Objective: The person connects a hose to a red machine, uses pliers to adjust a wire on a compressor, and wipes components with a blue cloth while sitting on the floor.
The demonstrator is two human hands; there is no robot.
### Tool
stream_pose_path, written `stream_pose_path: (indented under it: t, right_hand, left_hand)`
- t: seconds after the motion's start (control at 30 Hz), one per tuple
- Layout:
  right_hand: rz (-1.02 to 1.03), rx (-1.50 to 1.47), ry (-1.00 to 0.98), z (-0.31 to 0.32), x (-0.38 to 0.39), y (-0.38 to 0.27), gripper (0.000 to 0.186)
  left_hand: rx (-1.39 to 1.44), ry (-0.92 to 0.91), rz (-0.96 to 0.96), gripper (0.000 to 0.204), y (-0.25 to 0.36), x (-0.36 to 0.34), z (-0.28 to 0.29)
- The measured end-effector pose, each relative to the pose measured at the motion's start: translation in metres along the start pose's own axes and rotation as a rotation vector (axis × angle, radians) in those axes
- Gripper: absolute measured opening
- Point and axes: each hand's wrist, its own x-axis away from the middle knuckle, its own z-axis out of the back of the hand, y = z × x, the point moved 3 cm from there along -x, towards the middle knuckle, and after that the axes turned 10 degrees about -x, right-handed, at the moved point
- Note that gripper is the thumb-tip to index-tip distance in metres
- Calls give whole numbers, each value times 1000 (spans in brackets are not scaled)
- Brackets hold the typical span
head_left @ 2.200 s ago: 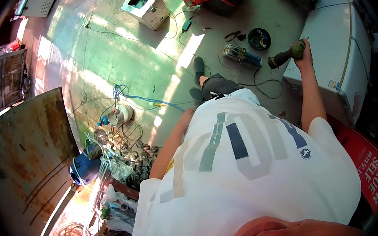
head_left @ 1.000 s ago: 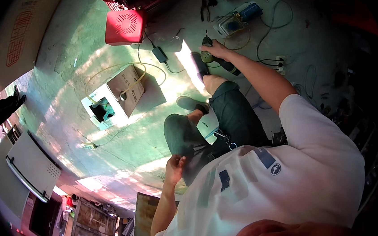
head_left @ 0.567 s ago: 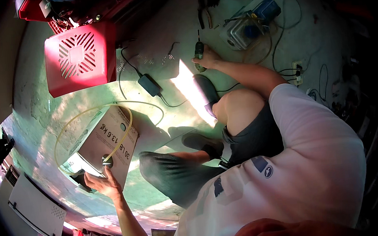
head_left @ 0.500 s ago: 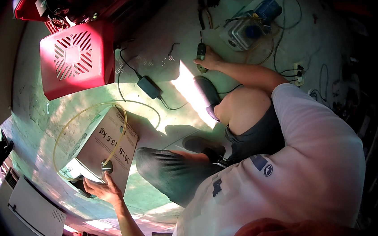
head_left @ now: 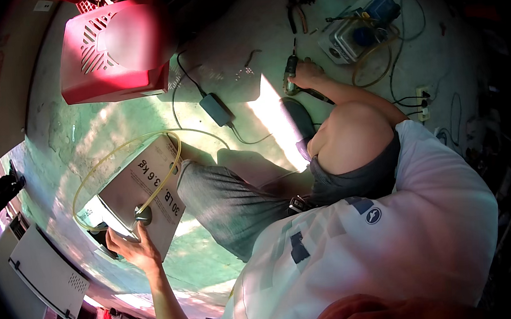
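My left hand (head_left: pixel 136 249) is closed round the near edge of a white cardboard box (head_left: pixel 139 188), the thumb beside a dark round fitting (head_left: pixel 143 215) on its face. A thin yellow hose (head_left: pixel 100 159) runs from that fitting and loops over the box. Stretched out to the far right, my right hand (head_left: pixel 307 73) grips a dark, pistol-shaped power drill (head_left: pixel 290 75) on or just above the floor. Its slim bit points away from me. The fingers are partly hidden at this distance.
A red vented housing (head_left: pixel 91 58) stands far left. A black power adapter (head_left: pixel 216 109) with cords lies mid-floor. Pliers (head_left: pixel 292 13), a blue-and-clear pump (head_left: pixel 348 36) with hose, and a power outlet (head_left: pixel 423 99) are on the right. A white panel (head_left: pixel 46 272) stands lower left.
The view has shifted, so the floor items sit further right and the red housing higher. My right hand has turned on the drill, showing more of its handle. The left hand stays at the box edge.
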Motion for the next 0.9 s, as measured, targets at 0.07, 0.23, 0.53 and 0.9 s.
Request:
stream_pose_path:
  t: [0.07, 0.23, 0.53, 0.9]
  right_hand:
    - [180, 135, 116, 16, -5, -19, 50]
    - [414, -40, 120, 6, -64, -77, 27]
    - [368, 39, 48, -6, -93, -68, 29]
    - [60, -153, 817, 286, -12, 39, 67]
  left_hand:
    - [-14, 4, 1, 77, -1, 2, 0]
    - [9, 9, -37, 74, 1, 3, 0]
    - [-28, 8, -22, 74, 5, 2, 0]
    - [36, 72, -21, 73, 2, 3, 0]
